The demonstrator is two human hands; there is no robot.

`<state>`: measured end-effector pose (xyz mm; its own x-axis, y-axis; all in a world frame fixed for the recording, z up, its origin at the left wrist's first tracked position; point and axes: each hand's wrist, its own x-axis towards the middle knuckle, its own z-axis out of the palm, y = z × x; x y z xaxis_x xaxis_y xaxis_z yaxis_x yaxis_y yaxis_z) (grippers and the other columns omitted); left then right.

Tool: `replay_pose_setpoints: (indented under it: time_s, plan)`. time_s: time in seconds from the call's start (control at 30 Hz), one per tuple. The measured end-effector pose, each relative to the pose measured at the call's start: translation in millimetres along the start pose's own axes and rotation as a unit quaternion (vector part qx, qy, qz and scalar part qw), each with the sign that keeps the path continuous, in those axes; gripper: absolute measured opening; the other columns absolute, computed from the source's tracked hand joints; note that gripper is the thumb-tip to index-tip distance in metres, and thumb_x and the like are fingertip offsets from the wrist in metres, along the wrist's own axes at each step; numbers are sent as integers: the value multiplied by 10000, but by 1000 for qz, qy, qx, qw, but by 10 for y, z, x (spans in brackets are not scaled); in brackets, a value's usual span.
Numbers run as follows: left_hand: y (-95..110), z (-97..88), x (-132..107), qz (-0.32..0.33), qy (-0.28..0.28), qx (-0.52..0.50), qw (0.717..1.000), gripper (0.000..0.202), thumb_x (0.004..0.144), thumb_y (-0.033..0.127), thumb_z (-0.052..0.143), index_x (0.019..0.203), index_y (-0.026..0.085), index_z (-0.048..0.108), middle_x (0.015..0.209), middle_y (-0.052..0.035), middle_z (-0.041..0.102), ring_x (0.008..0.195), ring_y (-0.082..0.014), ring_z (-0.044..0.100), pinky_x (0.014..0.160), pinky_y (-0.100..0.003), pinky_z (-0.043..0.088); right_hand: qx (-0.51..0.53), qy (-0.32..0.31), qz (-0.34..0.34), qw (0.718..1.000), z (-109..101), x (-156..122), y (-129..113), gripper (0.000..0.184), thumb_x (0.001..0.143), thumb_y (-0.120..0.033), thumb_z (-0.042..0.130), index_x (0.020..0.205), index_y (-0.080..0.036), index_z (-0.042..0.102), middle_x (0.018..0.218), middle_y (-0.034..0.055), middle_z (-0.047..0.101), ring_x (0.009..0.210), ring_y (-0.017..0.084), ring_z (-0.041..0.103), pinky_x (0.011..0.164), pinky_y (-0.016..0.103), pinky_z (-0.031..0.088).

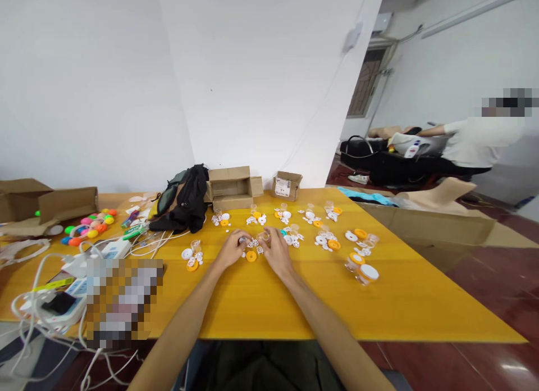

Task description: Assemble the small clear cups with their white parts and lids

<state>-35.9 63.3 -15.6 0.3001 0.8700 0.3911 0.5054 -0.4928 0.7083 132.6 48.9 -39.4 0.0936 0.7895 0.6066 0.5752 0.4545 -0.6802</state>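
Observation:
My left hand [229,249] and my right hand [274,250] rest close together on the yellow table [269,307], fingers curled around small parts. The right hand pinches a small clear jar [264,236]. The left hand's fingertips close on a tiny white piece [243,241] that I cannot make out. Between the hands lie an orange lid [251,256] and several small white perforated discs [255,244]. More clear jars, orange lids and white caps are scattered across the table beyond and to the right, among them two capped jars [362,269].
A black bag [187,200] and open cardboard boxes [231,187] stand at the table's back. Coloured balls [90,225], cables and a white power strip [63,301] crowd the left side. A person in a white shirt [475,141] sits at the far right.

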Motion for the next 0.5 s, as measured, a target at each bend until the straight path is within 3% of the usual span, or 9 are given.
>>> replay_pose_setpoints:
  time_s: [0.23, 0.5]
  plan:
    - [-30, 13, 8, -6, -2, -3, 1000, 190, 798, 104, 563, 826, 207, 720, 895, -34, 684, 840, -181, 617, 826, -315, 506, -73, -55, -33, 995, 16, 8, 32, 311, 834, -69, 481, 1046, -214, 656, 921, 73, 593, 869, 238, 612, 795, 355, 532]
    - [-2, -12, 2, -8, -6, 6, 1000, 229, 819, 113, 548, 880, 216, 744, 896, -41, 689, 839, -188, 618, 839, -335, 510, -22, -60, -49, 997, 19, -21, 57, 412, 864, -119, 463, 1229, -247, 608, 961, 75, 592, 870, 244, 616, 819, 382, 536]
